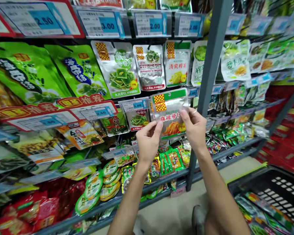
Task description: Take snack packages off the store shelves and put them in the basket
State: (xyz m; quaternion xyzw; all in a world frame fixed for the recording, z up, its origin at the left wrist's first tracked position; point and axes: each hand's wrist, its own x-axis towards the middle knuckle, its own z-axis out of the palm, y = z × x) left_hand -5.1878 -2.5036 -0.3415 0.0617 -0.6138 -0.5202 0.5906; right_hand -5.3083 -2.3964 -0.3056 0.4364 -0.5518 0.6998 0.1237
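Note:
Between my two hands is a silver food packet (171, 111) with a green top strip, a red-and-yellow checked logo and a picture of orange shredded vegetable. My left hand (149, 138) pinches its lower left side between thumb and fingers. On the right edge, my right hand (194, 125) grips it with the thumb on the front; the fingers behind are partly hidden. The packet is upright, facing me, in front of the shelf rack. Just above it hang similar silver packets (177, 63), and a dark packet with green vegetable (138, 120) hangs to its left.
A grey rack post (208, 65) stands right of my hands. Price tags (150, 24) line the hooks. Green packets (82, 70) hang at left. Round packs (91, 186) and small sachets (170, 161) lie on the lower shelf. A black basket (281, 186) holding packets is at lower right.

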